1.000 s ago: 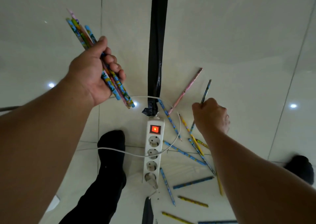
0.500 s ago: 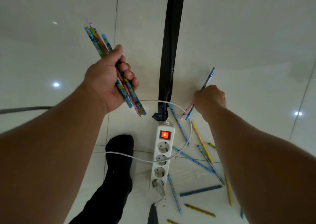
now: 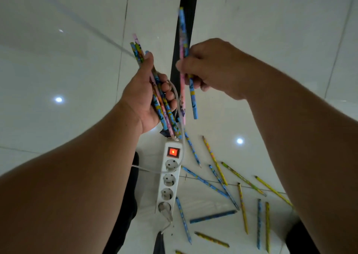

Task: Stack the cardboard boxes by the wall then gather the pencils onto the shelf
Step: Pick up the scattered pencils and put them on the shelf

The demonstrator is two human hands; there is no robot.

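— The right hand (image 3: 213,67) has come up off the floor since a second ago. The pink pencil (image 3: 182,90) that lay on the tile is in it now, along with the blue pencil (image 3: 193,102).

— So two in that hand?

— Two, fingers curled round them mid-shaft, both nearly upright. They're just beside the bundle of pencils (image 3: 162,108) in the left hand (image 3: 143,98), which clenches it with the thumb across the top.

— How many in the bundle?

— At least four; they're packed too tightly for a true count.

— And on the floor?

— Twelve loose pencils (image 3: 215,160) that I can count, blue and yellow, scattered to the right of the power strip (image 3: 169,178), plus one tip cut off by the bottom edge. The nearest blue one lies just beside the strip's lower end.

— The strip itself?

— Four sockets, a plug in the lowest, and one red switch (image 3: 173,152) lit. A white cable (image 3: 179,108) loops across it and rises close to the left fingers; I can't tell whether it touches them.

— Room to step?

— One foot in a black sock (image 3: 127,205) stands just left of the strip. A black tape line (image 3: 188,21) runs from the strip's head to the far edge. Left of it the floor tiles (image 3: 58,137) show only light spots; the pencils crowd the right.
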